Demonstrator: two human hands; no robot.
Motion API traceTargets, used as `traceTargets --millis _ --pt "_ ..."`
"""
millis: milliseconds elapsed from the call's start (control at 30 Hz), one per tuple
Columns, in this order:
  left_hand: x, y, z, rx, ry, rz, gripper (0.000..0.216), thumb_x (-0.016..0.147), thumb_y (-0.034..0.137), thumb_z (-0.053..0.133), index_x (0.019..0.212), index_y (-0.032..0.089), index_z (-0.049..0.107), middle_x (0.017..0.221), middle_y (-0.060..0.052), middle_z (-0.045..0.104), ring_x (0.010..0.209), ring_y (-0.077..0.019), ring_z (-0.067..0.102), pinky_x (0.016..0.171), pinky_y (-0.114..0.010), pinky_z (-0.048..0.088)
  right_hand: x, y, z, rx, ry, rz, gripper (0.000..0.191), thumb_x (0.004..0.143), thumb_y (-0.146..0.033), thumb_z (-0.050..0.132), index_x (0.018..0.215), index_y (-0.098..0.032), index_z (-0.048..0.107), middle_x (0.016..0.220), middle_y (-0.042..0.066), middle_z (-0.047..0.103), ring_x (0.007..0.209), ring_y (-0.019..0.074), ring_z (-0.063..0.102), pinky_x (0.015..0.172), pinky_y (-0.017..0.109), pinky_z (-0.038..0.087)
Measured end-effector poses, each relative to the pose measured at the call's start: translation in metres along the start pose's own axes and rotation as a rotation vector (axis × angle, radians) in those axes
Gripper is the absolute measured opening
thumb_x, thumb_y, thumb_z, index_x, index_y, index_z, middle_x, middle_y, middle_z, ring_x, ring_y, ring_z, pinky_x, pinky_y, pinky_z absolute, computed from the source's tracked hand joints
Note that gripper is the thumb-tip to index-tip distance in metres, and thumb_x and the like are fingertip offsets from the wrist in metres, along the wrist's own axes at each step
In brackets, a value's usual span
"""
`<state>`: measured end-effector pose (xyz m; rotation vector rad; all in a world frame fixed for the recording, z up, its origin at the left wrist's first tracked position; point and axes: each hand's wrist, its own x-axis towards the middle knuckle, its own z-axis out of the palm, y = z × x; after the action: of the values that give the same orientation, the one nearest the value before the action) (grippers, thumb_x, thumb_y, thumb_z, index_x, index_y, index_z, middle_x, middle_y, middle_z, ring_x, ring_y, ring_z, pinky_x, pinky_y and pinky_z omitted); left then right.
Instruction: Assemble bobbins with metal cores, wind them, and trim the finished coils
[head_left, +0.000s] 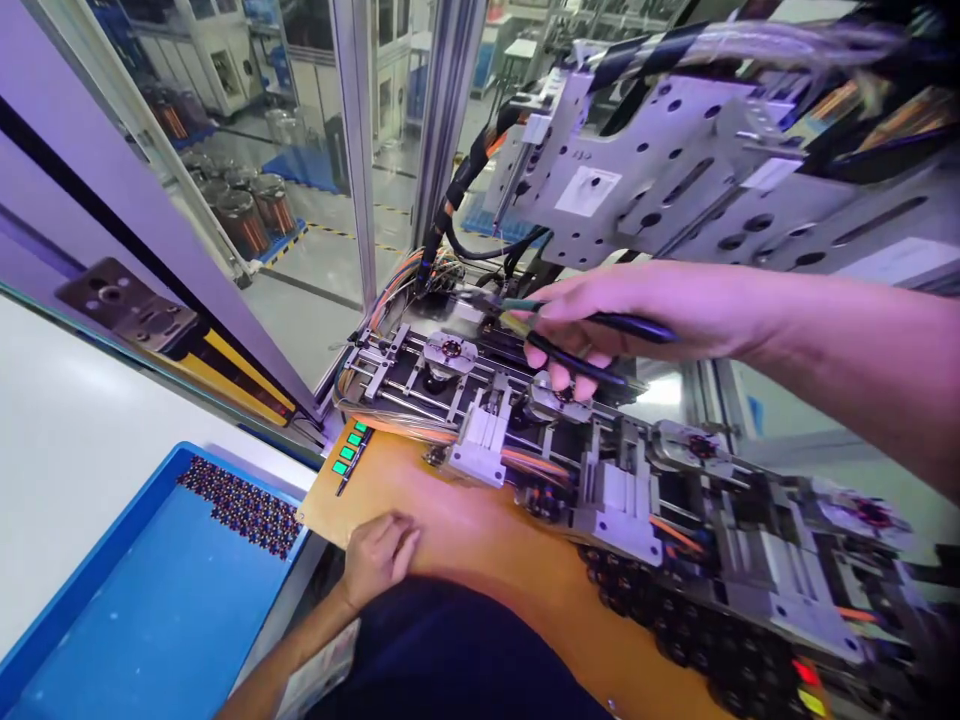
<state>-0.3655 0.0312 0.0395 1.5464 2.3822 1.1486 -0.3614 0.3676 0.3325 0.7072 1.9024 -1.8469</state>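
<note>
Pliers (pixel 626 324) are being gripped in the right hand (pixel 600 298) — best steered clear of cables (pixel 397 283) — the left hand (pixel 380 556) loosely fisted.

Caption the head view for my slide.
Right hand grips pliers over machinery, left hand loosely curled at the orange panel.

black-handled pliers (pixel 579 363), blue tray (pixel 165 590), orange board (pixel 480 525)

Blue tray (pixel 142 610): small speckled parts (pixel 247 508) along its far end
Copper-coloured rolls (pixel 240 222): standing on a blue pallet (pixel 283 243)
Floor (pixel 300 310): striped yellow-and-black tape (pixel 337 231)
</note>
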Motion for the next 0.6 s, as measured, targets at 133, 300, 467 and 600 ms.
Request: traceTargets --millis 133,300,467,600 --pt "0.0 -0.005 0.002 -0.002 -0.01 0.03 0.017 0.093 0.021 0.055 0.097 0.019 0.071 0.082 -0.008 0.075 0.074 -0.0171 0.072 0.07 -0.026 0.059 0.026 -0.023 0.018 -0.04 0.208 0.245 0.034 0.092 -0.018 0.051 0.072 0.006 0.065 0.083 0.012 0.071 0.06 0.0017 0.064 0.047 0.008 0.032" --pt "0.001 -0.01 0.004 -0.009 -0.035 0.063 0.016 0.091 0.018 0.057 0.097 0.018 0.071 0.082 -0.007 0.076 0.074 -0.017 0.073 0.07 -0.026 0.06 0.049 -0.026 0.023 -0.122 0.174 0.375 0.033 0.089 -0.018 0.05 0.081 0.01 0.066 0.083 0.01 0.072 0.063 0.002 0.065 0.046 0.005 0.027" --pt "0.003 -0.009 0.002 0.002 -0.058 0.052 0.016 0.092 0.019 0.057 0.097 0.019 0.072 0.082 -0.007 0.076 0.073 -0.0168 0.073 0.069 -0.026 0.059 0.061 -0.011 0.005 -0.18 -0.012 0.286 0.032 0.086 -0.019 0.052 0.078 0.009 0.066 0.078 0.007 0.071 0.059 0.0022 0.065 0.046 0.005 0.027" --pt "0.004 -0.007 -0.001 0.014 -0.069 0.057 0.017 0.092 0.018 0.056 0.099 0.019 0.071 0.084 -0.007 0.076 0.075 -0.0166 0.073 0.071 -0.025 0.059 0.061 -0.01 0.005 -0.133 -0.03 0.205 0.025 0.08 -0.011 0.055 0.063 0.007 0.061 0.079 0.002 0.071 0.063 0.0009 0.066 0.048 0.004 0.026"
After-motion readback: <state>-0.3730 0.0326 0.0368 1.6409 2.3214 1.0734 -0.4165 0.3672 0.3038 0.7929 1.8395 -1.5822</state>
